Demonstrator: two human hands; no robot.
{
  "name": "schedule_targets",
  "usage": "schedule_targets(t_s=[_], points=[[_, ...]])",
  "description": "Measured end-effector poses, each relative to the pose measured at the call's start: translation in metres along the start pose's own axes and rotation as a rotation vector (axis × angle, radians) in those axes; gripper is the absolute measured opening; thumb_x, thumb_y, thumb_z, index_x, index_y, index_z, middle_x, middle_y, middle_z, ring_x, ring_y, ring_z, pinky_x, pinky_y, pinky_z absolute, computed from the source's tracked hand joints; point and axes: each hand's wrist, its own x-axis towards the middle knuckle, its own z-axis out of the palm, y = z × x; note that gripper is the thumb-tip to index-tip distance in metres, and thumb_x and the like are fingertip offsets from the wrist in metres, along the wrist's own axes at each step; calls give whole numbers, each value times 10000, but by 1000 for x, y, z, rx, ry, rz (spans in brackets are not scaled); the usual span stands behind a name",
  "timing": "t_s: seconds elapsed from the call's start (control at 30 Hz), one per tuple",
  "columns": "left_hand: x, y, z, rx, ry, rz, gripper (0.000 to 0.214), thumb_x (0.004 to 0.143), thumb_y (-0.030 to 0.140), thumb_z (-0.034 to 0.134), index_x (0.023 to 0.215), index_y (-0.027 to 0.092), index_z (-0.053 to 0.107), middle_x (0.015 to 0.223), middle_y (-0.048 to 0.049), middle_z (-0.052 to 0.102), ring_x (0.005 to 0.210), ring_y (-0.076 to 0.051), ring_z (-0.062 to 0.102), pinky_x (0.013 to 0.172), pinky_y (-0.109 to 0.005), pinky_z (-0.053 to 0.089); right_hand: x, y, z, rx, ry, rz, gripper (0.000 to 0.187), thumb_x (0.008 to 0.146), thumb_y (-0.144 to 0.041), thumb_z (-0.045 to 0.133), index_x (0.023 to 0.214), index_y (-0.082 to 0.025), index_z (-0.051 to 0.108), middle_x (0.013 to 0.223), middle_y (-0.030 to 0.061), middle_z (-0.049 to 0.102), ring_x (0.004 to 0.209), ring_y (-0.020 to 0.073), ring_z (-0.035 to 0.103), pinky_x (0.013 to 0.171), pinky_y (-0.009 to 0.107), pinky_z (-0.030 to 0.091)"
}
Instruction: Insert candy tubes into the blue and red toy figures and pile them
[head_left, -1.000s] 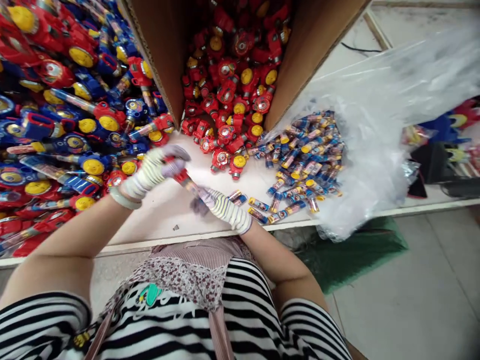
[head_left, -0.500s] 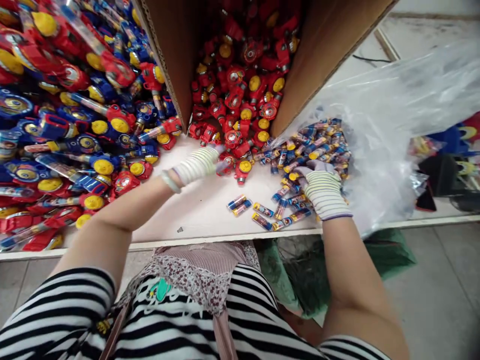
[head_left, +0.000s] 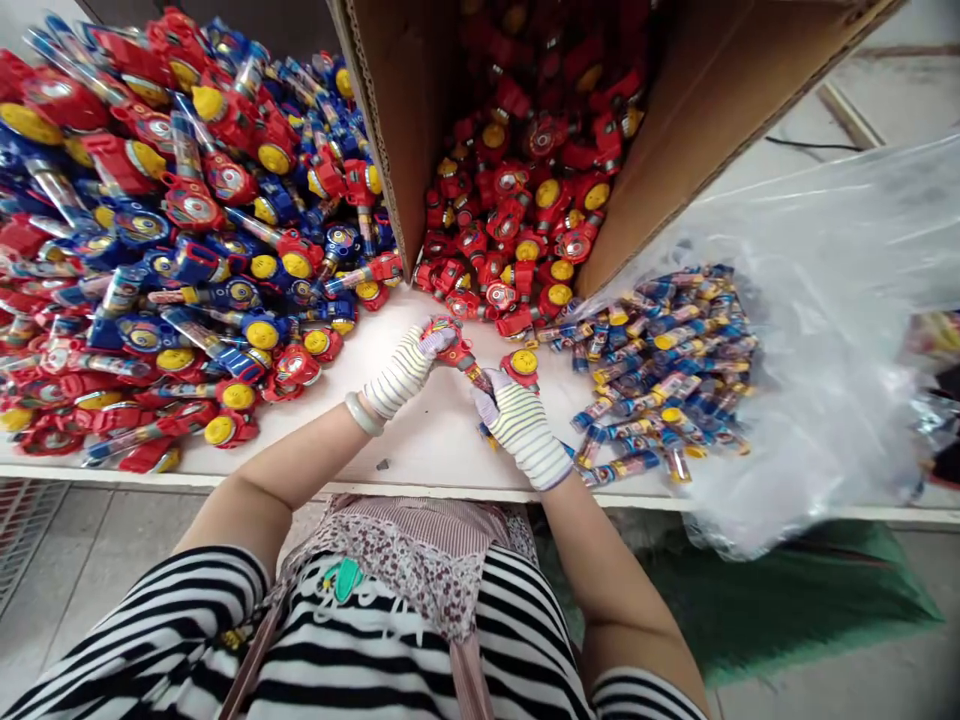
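Note:
My left hand [head_left: 403,374], in a striped glove, is closed around a red toy body [head_left: 448,343] with a round disc head. Its narrow end points right and down toward my right hand [head_left: 523,424], also gloved. The right fingers are closed on a small clear tube [head_left: 478,377], which meets the toy's narrow end; most of the tube is hidden by the fingers. Just above the right hand, a loose red toy with a yellow face [head_left: 523,364] lies on the white table [head_left: 420,440].
A cardboard box [head_left: 697,130] on its side spills red toys [head_left: 510,220] forward. Finished-looking red and blue toys with tubes [head_left: 187,260] are heaped left. Small label-wrapped tubes [head_left: 675,370] lie right, beside a clear plastic bag [head_left: 817,420]. A green sack [head_left: 795,600] is below the table.
My left hand has picked up a red toy from the box mouth. My right hand has moved left from the tube pile with a tube, and both hands now meet.

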Motion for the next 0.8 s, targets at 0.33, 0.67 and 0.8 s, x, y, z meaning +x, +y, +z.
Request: schedule_targets(t_s=[0.33, 0.67, 0.8], points=[[-22, 13, 7, 49, 38, 93, 396, 923, 531, 662, 1040, 154, 639, 1027, -101, 696, 905, -201, 669, 901, -392, 588, -8, -16, 5, 183, 19, 22, 419, 987, -470, 452, 1087, -136, 685, 937, 146, 728, 803, 237, 646, 737, 317, 478], [-23, 20, 5, 108, 130, 115, 394, 911, 514, 683, 1080, 160, 639, 1022, -95, 687, 820, -175, 666, 751, -314, 576, 2, -19, 14, 252, 41, 95, 514, 970, -598, 445, 1086, -156, 678, 816, 109, 679, 699, 228, 618, 666, 327, 486], [-27, 21, 4, 113, 26, 89, 389, 908, 511, 678, 1051, 150, 659, 988, -91, 701, 860, -184, 664, 782, -310, 564, 5, -15, 32, 299, 78, -5, 543, 1001, -612, 371, 1019, -178, 698, 829, 140, 715, 765, 280, 681, 745, 403, 556]])
